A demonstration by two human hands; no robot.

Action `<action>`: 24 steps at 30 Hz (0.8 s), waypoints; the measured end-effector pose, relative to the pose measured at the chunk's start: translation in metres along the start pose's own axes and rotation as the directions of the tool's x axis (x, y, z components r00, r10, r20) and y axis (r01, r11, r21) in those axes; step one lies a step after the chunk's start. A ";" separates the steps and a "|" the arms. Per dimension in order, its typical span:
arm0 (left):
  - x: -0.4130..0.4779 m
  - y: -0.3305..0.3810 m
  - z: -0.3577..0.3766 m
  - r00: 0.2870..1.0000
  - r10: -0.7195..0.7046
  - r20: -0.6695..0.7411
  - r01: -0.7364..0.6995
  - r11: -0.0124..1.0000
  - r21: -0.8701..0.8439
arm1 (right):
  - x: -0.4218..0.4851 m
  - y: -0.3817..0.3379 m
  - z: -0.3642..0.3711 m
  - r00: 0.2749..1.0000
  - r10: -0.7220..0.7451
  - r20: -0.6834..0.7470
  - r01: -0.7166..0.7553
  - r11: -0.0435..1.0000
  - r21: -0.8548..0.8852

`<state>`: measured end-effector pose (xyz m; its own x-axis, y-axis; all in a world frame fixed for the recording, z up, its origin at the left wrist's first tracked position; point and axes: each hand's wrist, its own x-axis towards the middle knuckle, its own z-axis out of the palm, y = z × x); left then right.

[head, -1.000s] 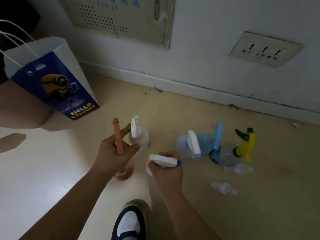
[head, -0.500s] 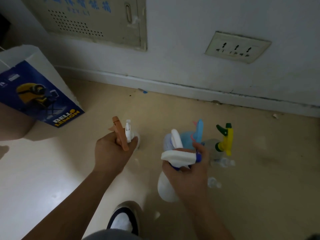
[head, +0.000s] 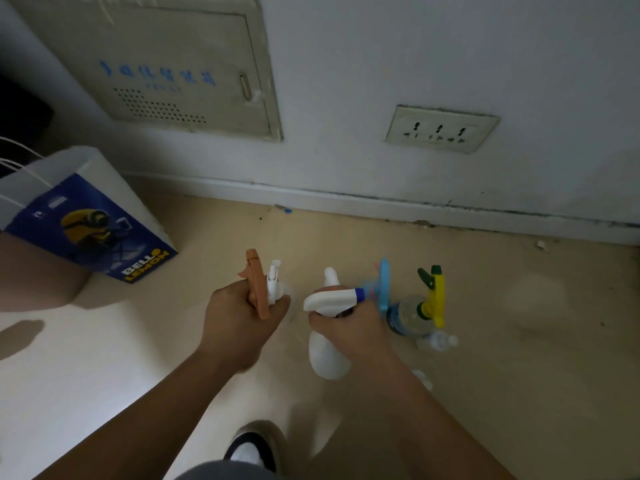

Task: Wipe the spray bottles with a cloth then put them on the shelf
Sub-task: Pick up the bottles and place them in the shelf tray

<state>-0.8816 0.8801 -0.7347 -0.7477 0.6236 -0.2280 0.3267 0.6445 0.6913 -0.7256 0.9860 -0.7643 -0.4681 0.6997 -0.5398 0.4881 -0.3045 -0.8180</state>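
My left hand (head: 239, 323) grips the neck of a spray bottle with an orange trigger head (head: 257, 284); its body is hidden under the hand. My right hand (head: 349, 332) grips a white spray bottle (head: 327, 351) by the neck, its white head and blue nozzle pointing right. Just past my left hand a small bottle with a white head (head: 274, 278) stands on the floor. Behind my right hand are a bottle with a white head (head: 330, 277), one with a light blue head (head: 383, 285) and a clear bottle with a yellow and green head (head: 431, 296). No cloth or shelf is in view.
A blue and white paper bag (head: 86, 220) stands at the left near the wall. Small clear bottles (head: 438, 341) lie on the beige floor at the right. A wall socket (head: 441, 129) and a metal panel (head: 166, 64) sit on the wall ahead. My shoe (head: 252, 452) is below.
Both hands have lifted their bottles off the floor and now hold them above it. My left hand closed round the orange-headed bottle's neck; the view shifted a little.
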 end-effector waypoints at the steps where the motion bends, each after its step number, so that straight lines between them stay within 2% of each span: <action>1: -0.001 0.005 -0.007 1.000 -0.002 0.003 0.002 1.000 -0.001 | -0.004 -0.004 0.001 1.000 -0.018 -0.010 0.018 1.000 -0.009; 5: -0.014 0.039 -0.046 1.000 -0.007 -0.026 0.007 1.000 0.015 | -0.042 -0.047 -0.007 0.996 -0.081 -0.023 0.081 0.997 -0.016; 9: -0.046 0.116 -0.105 1.000 0.022 0.008 -0.023 0.998 0.060 | -0.111 -0.139 -0.053 0.995 -0.085 -0.053 0.086 0.996 0.012; 12: -0.078 0.199 -0.150 0.998 0.047 0.052 -0.051 0.995 0.081 | -0.171 -0.214 -0.103 0.985 -0.118 -0.124 0.124 0.991 0.045; 17: -0.146 0.368 -0.211 0.975 0.166 0.149 -0.170 0.985 0.014 | -0.288 -0.340 -0.211 0.974 -0.082 -0.210 0.115 0.981 0.153; 24: -0.266 0.593 -0.246 0.928 0.231 0.293 -0.235 0.972 -0.024 | -0.439 -0.454 -0.378 0.924 -0.028 -0.381 0.134 0.958 0.255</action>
<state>-0.6315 0.9878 -0.0952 -0.4491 0.8572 -0.2522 0.4789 0.4692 0.7420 -0.4637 1.0618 -0.0806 -0.1655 0.9013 -0.4003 0.2170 -0.3626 -0.9063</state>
